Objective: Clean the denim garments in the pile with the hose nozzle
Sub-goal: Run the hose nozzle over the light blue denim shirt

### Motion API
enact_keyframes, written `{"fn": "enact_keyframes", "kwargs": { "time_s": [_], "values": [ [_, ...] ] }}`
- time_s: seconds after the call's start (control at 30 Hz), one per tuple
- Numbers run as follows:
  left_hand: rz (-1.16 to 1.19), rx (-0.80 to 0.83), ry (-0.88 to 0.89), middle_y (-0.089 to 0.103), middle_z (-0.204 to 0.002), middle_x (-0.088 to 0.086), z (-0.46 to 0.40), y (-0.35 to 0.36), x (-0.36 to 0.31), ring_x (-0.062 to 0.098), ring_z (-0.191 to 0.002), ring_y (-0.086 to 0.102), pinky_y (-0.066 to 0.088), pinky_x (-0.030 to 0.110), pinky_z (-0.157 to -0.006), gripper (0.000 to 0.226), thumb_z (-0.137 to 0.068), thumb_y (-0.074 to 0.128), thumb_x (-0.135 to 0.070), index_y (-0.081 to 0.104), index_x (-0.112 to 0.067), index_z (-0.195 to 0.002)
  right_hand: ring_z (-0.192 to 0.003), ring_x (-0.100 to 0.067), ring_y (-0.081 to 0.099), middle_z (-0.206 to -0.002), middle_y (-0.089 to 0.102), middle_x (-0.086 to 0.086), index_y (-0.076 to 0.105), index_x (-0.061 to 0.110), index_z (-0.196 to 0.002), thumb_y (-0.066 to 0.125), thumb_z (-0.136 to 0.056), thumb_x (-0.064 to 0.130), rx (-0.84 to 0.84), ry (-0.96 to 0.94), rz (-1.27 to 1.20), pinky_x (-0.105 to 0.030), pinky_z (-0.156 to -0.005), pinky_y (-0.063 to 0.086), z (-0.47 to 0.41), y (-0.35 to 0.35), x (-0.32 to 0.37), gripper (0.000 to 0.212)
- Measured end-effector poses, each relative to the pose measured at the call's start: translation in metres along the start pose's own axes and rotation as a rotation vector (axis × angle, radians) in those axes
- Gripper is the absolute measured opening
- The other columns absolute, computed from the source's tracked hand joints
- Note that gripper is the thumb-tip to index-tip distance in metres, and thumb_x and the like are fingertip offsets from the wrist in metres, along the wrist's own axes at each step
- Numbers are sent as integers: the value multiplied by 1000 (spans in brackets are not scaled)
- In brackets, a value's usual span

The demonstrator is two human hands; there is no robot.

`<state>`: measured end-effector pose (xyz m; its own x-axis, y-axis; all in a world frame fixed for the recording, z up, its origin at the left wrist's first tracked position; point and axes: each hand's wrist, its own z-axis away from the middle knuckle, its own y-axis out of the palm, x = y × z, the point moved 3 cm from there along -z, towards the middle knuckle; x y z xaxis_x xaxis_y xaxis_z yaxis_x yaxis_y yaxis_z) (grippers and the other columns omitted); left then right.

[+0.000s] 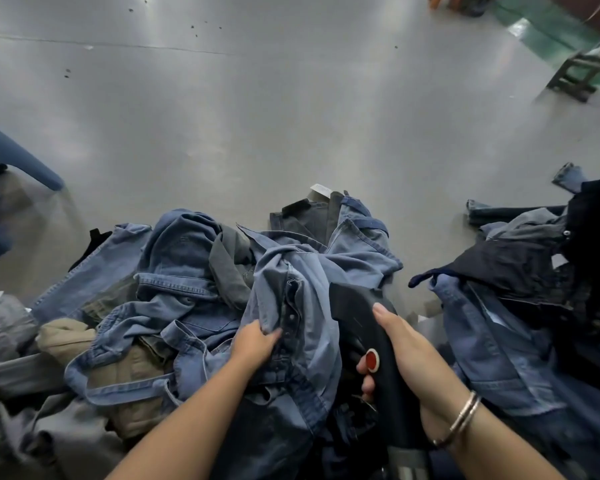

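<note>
A heap of denim garments [187, 278] lies on the grey floor in front of me. On top is a light-blue denim shirt [309, 271] with a snap-button placket. My left hand [257, 341] grips a fold of this shirt beside the placket. My right hand [402, 348] holds the black hose nozzle [357, 306] by its handle, thumb stretched along the top, fingers curled under near a red button [372, 360]. The nozzle's wide flat head rests against the shirt just right of my left hand.
A second heap of darker denim [520, 289] sits to the right. Khaki and grey garments [136, 372] are mixed into the left heap. A blue chair [11, 161] stands at far left, a dark stool [582, 71] at the upper right. Grey floor [257, 116] stretches beyond.
</note>
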<state>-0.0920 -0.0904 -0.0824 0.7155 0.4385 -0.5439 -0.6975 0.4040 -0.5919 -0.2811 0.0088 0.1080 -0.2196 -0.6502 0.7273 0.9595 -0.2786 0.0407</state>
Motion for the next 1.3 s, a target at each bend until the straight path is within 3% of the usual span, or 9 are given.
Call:
{"fn": "enact_keyframes", "kwargs": {
  "time_s": [0.07, 0.17, 0.27, 0.37, 0.63, 0.87, 1.07, 1.2, 1.3],
  "values": [
    [290, 18, 48, 67, -109, 10, -2, -1, 0, 31, -103, 61, 49, 38, -88, 21, -93, 58, -30, 61, -17, -108, -42, -25, 53, -59, 57, -15, 55, 7, -105, 54, -91, 50, 18, -6, 9, -30, -43, 49, 1, -1, -1, 45],
    [898, 153, 32, 69, -108, 16, 14, -3, -4, 32, -100, 65, 51, 46, -90, 17, -97, 51, -12, 62, -13, -111, -43, -25, 53, -59, 57, -14, 55, 14, -105, 52, -92, 49, 46, -15, 10, -31, -44, 49, 3, 2, 1, 37],
    [1168, 276, -16, 70, -102, 20, 42, -2, -10, 32, -86, 69, 57, 42, -77, 24, -95, 48, -7, 61, -4, -115, -42, -24, 54, -59, 58, -14, 55, 18, -103, 52, -92, 49, 105, -4, 38, -30, -43, 48, 9, 11, -3, 34],
    [1313, 437, -110, 66, -109, 27, 68, -4, -15, 36, -91, 68, 56, 45, -82, 36, -87, 51, -19, 67, 4, -111, -40, -24, 52, -57, 57, -12, 57, 28, -102, 51, -93, 47, 182, 15, 73, -29, -42, 47, 17, 26, -20, 22],
    [1341, 667, -122, 63, -117, 28, 96, -6, -13, 38, -104, 65, 47, 45, -91, 58, -87, 43, -41, 68, 6, -109, -38, -23, 52, -51, 54, -8, 51, 31, -110, 49, -96, 43, 154, 10, 234, -25, -40, 45, 14, 45, -48, 19],
    [1414, 869, -131, 65, -89, 26, 106, -8, -6, 37, -79, 64, 51, 42, -76, 64, -92, 31, -44, 65, 8, -102, -37, -22, 46, -53, 50, -11, 53, 19, -96, 48, -97, 42, 135, 9, 131, -26, -40, 45, -2, 63, -19, 24],
    [1331, 787, -68, 61, -124, 24, 108, -11, 2, 37, -114, 60, 53, 44, -88, 47, -89, 45, -26, 60, 4, -123, -34, -20, 46, -51, 49, -10, 54, 9, -99, 48, -97, 42, 43, -24, 38, -24, -39, 45, -28, 59, 12, 34],
    [1329, 704, -116, 62, -118, 28, 108, -14, 11, 43, -105, 63, 56, 48, -80, 47, -90, 44, -29, 67, 5, -111, -37, -19, 49, -52, 51, -8, 54, 10, -96, 51, -94, 49, 23, -67, -19, -25, -41, 47, -22, 38, 39, 40],
    [1378, 671, -75, 59, -125, 27, 101, -20, 7, 42, -113, 59, 52, 50, -89, 53, -90, 40, -38, 66, 1, -117, -39, -21, 50, -53, 54, -8, 54, 11, -98, 51, -94, 50, 111, -26, 55, -26, -41, 46, -1, 34, 28, 39]
  ]
}}
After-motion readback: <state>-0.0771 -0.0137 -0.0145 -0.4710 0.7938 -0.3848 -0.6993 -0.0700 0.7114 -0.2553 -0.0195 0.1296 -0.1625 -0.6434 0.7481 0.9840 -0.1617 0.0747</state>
